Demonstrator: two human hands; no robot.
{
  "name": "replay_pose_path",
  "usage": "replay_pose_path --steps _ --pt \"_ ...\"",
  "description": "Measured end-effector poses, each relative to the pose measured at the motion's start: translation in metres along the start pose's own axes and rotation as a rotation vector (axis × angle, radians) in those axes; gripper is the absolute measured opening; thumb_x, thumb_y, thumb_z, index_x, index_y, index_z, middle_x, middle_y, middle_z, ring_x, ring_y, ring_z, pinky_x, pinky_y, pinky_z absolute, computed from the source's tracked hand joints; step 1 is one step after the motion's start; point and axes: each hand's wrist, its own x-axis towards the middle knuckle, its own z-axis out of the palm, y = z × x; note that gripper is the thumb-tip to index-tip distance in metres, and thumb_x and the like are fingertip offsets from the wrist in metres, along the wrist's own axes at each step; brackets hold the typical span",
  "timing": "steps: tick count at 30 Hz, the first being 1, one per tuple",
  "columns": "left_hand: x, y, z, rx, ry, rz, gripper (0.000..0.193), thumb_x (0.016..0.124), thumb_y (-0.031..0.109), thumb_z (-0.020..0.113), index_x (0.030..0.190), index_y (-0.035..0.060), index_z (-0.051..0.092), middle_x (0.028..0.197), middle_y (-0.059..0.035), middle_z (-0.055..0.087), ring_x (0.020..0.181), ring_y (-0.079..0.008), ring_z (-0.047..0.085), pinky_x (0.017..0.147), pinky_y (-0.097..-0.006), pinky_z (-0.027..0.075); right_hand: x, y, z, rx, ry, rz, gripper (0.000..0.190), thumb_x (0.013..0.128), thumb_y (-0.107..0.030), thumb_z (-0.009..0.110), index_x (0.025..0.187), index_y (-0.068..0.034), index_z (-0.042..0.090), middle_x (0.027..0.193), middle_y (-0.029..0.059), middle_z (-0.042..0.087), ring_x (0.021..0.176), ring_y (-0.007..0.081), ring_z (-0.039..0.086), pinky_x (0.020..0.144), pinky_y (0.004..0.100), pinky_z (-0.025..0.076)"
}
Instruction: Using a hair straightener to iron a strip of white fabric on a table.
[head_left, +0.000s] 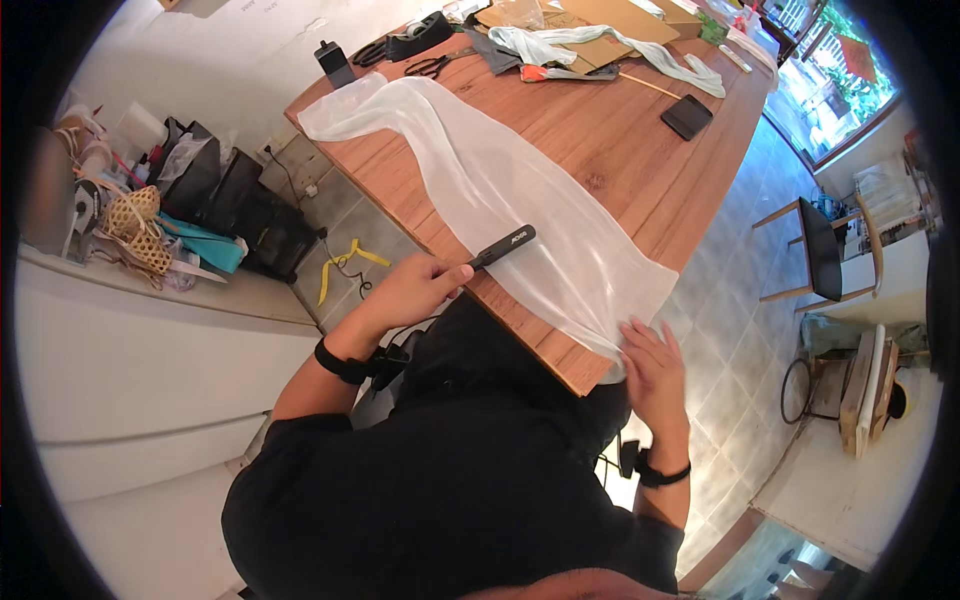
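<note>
A long piece of sheer white fabric lies across the wooden table, its surface rippled with folds. My left hand grips a slim black tool, perhaps a small hair straightener, which bears writing. The far end of the tool lies over the fabric near the table's left edge. My right hand touches the fabric at the near corner, where creases run together. Its fingers look somewhat spread and blurred; whether they pinch the cloth is not clear.
Scissors, a black tape dispenser, a black box-shaped device, cardboard and pale cloth strips crowd the table's far end. A black square-headed swatter or spatula lies right. A chair stands beyond the right side.
</note>
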Motion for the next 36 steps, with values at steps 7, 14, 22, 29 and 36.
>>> replay_pose_path --steps 7,14,22,29,36 --pt "0.000 0.012 0.018 -0.033 0.049 0.058 0.054 0.105 0.048 0.064 0.084 -0.0022 0.070 0.065 0.0002 0.057 0.061 -0.0082 0.052 0.057 -0.0290 0.042 0.015 -0.014 -0.013 -0.024 0.029 0.101 0.043 0.092 -0.015 0.076 0.131 0.001 0.067 0.146 0.0205 0.064 0.142 0.0414 0.055 0.122 0.0599 0.036" --pt "0.006 0.007 0.025 0.018 0.118 0.071 0.056 0.105 0.047 0.064 0.078 -0.0022 0.069 0.067 -0.0011 0.059 0.062 -0.0101 0.053 0.057 -0.0298 0.043 0.082 -0.012 0.062 -0.287 -0.081 0.142 0.094 0.094 -0.051 0.072 0.156 0.012 0.039 0.168 0.0321 0.032 0.158 0.0471 0.028 0.129 0.0588 0.018" --pt "0.025 -0.033 -0.046 -0.141 0.234 -0.255 0.053 0.102 0.046 0.069 0.070 0.0027 0.067 0.059 -0.0014 0.055 0.052 -0.0117 0.051 0.049 -0.0310 0.038 0.083 -0.014 0.059 -0.347 -0.167 0.210 0.119 0.083 -0.069 0.075 0.162 0.009 0.031 0.173 0.0277 0.023 0.162 0.0444 0.016 0.130 0.0570 0.010" --pt "0.039 -0.066 -0.119 -0.279 0.504 -0.231 0.053 0.102 0.048 0.068 0.072 0.0047 0.065 0.056 0.0019 0.050 0.043 -0.0094 0.040 0.043 -0.0284 0.028 0.085 -0.015 0.056 -0.354 -0.188 0.203 0.124 0.081 -0.073 0.074 0.161 0.012 0.031 0.172 0.0306 0.023 0.162 0.0466 0.016 0.130 0.0594 0.008" --pt "0.019 -0.014 -0.023 -0.088 0.176 -0.056 0.052 0.103 0.047 0.067 0.081 -0.0001 0.071 0.068 -0.0026 0.062 0.060 -0.0120 0.057 0.055 -0.0308 0.044 0.078 -0.021 0.052 -0.338 -0.205 0.197 0.127 0.077 -0.073 0.077 0.160 0.013 0.032 0.171 0.0315 0.024 0.161 0.0480 0.016 0.129 0.0615 0.009"
